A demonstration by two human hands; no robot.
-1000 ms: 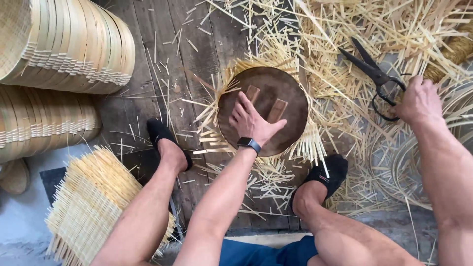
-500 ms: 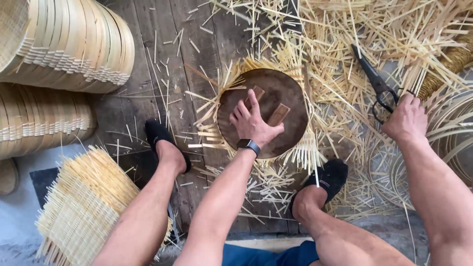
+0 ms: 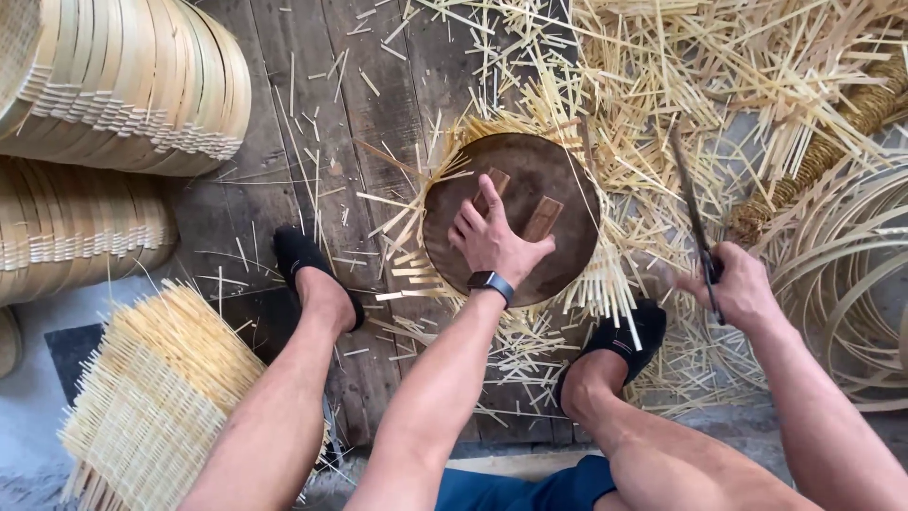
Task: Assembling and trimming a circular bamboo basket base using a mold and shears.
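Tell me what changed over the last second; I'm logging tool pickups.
The right hand took hold of the scissors in the bamboo scraps and has drawn them nearer the body. The left hand stays pressed on the round wooden disc; both feet unmoved.

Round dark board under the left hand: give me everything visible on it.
The round board is a dark brown disc that looks like worn wood, lying flat on the plank floor between the person's feet. Two small lighter wooden blocks sit on its top face. The left hand presses down on it, fingers spread beside the blocks. Pale bamboo strips stick out from beneath its rim on most sides, as if a woven mat lies under it. Its near edge is partly hidden by the wrist.
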